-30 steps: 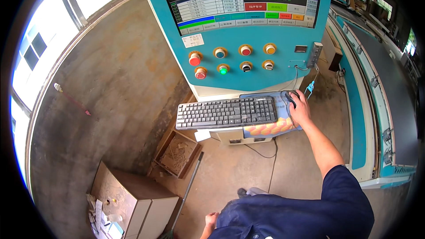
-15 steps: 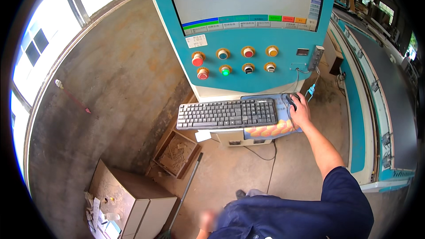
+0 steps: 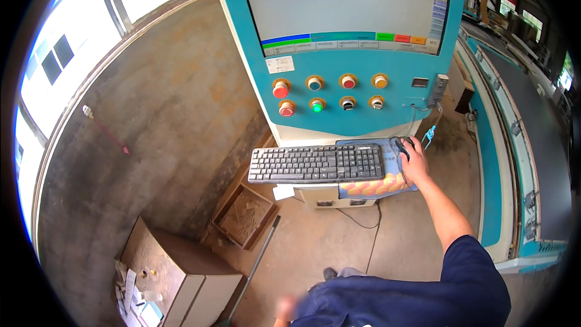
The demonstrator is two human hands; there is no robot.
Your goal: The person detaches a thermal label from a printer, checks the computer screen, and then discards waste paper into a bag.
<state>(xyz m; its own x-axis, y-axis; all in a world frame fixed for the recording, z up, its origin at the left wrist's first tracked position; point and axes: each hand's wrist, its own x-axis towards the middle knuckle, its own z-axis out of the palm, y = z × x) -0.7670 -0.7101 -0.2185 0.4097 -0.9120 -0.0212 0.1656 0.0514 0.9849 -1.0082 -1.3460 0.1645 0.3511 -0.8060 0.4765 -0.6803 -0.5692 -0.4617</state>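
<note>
My right hand is closed over a black computer mouse, with its fingers curled around the far end. Under the mouse lies a blue mouse pad with an orange and yellow honeycomb pattern. A black keyboard sits just left of the mouse, its right end overlapping the pad. My left hand hangs low beside my dark shirt, smeared by blur, so its fingers cannot be made out. Above the keyboard stands a teal control cabinet with a large screen and several round push buttons and knobs.
At the right a long teal and white machine runs away from me. On the floor to the left lie a wooden box of scraps and a long-handled broom. A low cabinet with small items stands nearby.
The whole scene sits slightly lower and further right in the picture, as the view has shifted. My right hand stays on the mouse, and my left hand still hangs low.
</note>
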